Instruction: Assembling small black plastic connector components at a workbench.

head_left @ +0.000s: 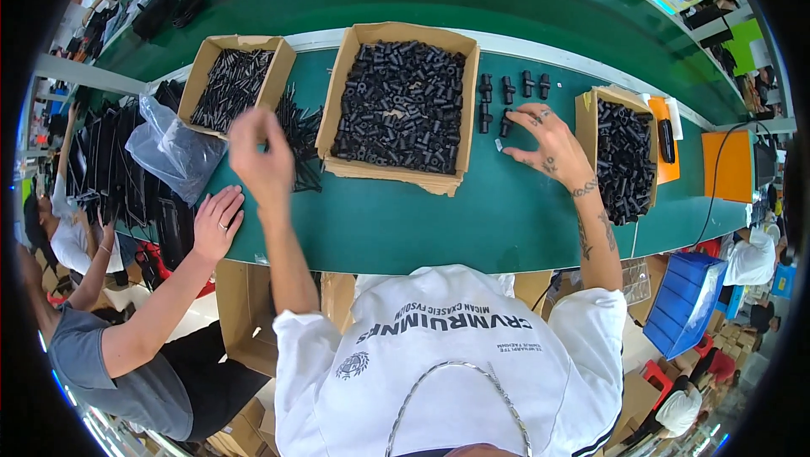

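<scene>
My left hand hangs blurred over the green table, beside the cardboard box of thin black rods and a loose pile of such rods. Its fingers look curled but are smeared by motion. My right hand is over the table with thumb and fingers apart. Its fingertips are at a short black cylindrical fitting, one of several such fittings standing in small rows. Between my hands, a large cardboard box holds a heap of black fittings.
A smaller box of black parts stands at the right, near an orange panel. To the left are a clear plastic bag and black items in stacks. A co-worker's hand rests at the table's left front edge. Below right hangs a blue bin.
</scene>
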Tool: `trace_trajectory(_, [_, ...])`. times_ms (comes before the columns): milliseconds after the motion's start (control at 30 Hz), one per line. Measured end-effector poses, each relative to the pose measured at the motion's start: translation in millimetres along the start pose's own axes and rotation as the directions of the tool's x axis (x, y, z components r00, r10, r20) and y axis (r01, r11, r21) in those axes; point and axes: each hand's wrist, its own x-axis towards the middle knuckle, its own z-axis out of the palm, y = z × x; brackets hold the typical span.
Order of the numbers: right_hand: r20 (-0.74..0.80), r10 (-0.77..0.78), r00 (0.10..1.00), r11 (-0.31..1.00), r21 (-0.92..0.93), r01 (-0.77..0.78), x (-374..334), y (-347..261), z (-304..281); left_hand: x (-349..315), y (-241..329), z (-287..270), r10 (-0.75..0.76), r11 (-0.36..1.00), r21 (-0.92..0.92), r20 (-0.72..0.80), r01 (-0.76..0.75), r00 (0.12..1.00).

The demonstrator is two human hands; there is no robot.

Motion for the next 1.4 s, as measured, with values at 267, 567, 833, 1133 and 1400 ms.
trace_trajectory(267, [-0.19, -0.168, 0.967, 0.98, 0.071, 0.185, 27.6, -52.6, -0.5, 80.6, -153.9, -18.6, -0.483, 0.778, 0.602, 0.387, 0.182, 0.785])
trace_trajectory(567, [-0.128, -0.519, 0.845, 0.812, 0.236, 0.534, 186.0, -140.5, 83.9, 72.9, -155.6, -8.6, -0.289, 0.868, 0.494, 0.418, 0.052, 0.861])
trace_trajectory(833, [0.177, -0.478, 0.86, 0.877, 0.135, 0.46, 261.7, -183.2, 146.3, 71.3, -124.1, -19.3, -0.314, 0.93, 0.279, 0.258, 0.241, 0.914])
trace_trajectory(1133, [0.264, -0.552, 0.791, 0.81, -0.054, 0.584, 272.7, -197.6, 158.5, 44.2, -92.0, -46.3, -0.471, 0.505, -0.537, 0.485, 0.676, 0.737])
trace_trajectory(1400, [0.276, -0.671, 0.689, 0.704, -0.057, 0.708, 272.0, -198.9, 150.4, 52.3, -106.0, -44.8, -0.506, 0.607, -0.463, 0.403, 0.646, 0.763])
